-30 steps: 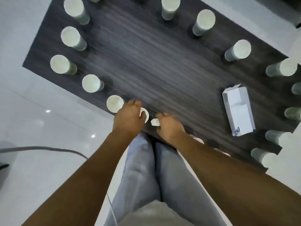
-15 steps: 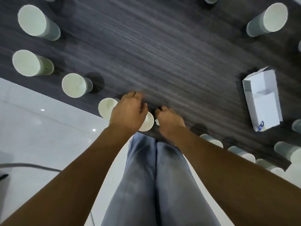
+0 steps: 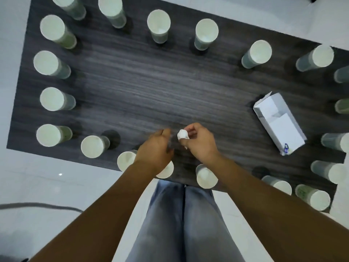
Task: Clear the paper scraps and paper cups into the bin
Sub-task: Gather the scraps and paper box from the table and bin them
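Since the earlier frames both hands have lifted off the near edge of the desk (image 3: 132, 87), and the white paper scrap (image 3: 182, 134) that lay at that edge beside the right fingers now sits in the right hand (image 3: 198, 143). We record that hand pinching the crumpled scrap between thumb and curled fingers, held above the desk a little in from the near edge. We find the left hand (image 3: 154, 148) just beside it, on the scrap's left, fingers loosely curled and holding nothing; its fingertips sit close to the scrap, and we cannot tell whether they touch it.

We note paper cups standing upright in a ring along all four edges of the desk. One cup (image 3: 126, 160) at the near edge is partly covered by the left wrist, a second (image 3: 166, 172) shows just under that wrist, and a third (image 3: 206, 177) stands beneath the right forearm. Further cups stand along the left edge (image 3: 49, 135) and the far edge (image 3: 158, 20).

We also record a white carton (image 3: 279, 125) lying flat near the right edge, well apart from both hands. A dark cable (image 3: 37, 206) crosses the pale floor to the left.
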The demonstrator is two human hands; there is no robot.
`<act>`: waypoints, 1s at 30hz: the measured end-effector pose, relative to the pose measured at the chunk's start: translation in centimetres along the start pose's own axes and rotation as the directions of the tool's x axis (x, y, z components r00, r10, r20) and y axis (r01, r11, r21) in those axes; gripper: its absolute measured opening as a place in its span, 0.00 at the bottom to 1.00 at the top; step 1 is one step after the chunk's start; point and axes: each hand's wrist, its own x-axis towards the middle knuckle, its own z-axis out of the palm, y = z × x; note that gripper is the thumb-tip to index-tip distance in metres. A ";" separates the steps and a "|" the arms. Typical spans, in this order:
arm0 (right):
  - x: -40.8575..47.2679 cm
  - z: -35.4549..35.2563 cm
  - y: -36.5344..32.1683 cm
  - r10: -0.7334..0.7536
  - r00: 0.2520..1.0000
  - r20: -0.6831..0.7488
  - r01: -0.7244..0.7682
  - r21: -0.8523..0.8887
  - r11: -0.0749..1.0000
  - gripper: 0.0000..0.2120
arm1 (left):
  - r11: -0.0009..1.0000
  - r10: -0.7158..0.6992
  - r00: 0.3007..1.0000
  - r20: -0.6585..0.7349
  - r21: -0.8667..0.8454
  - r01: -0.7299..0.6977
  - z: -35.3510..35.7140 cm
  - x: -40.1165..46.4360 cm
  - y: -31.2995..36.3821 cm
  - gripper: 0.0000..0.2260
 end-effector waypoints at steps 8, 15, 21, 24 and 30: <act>-1.2 -2.3 0.4 0.057 0.998 0.033 -0.063 0.225 0.972 0.13 | 0.986 0.138 0.990 0.026 -0.093 -0.135 0.7 1.2 4.1 0.30; -1.1 -5.1 3.5 0.130 0.990 0.046 -0.138 0.357 0.924 0.12 | 0.983 0.183 0.982 0.046 -0.034 -0.182 3.5 2.7 7.8 0.20; -0.2 -12.7 7.2 0.089 0.994 -0.057 -0.077 0.193 0.978 0.17 | 0.986 0.153 0.988 0.023 0.060 -0.154 5.9 4.1 12.2 0.19; 1.2 -17.9 9.4 -0.024 0.983 -0.183 -0.001 -0.136 0.991 0.21 | 0.986 0.152 0.988 0.019 0.071 -0.153 6.5 5.7 14.8 0.18; 5.7 -25.4 13.4 -0.102 0.948 -0.302 -0.073 -0.518 0.852 0.32 | 0.973 0.193 0.981 -0.021 0.133 -0.188 7.8 9.3 20.1 0.14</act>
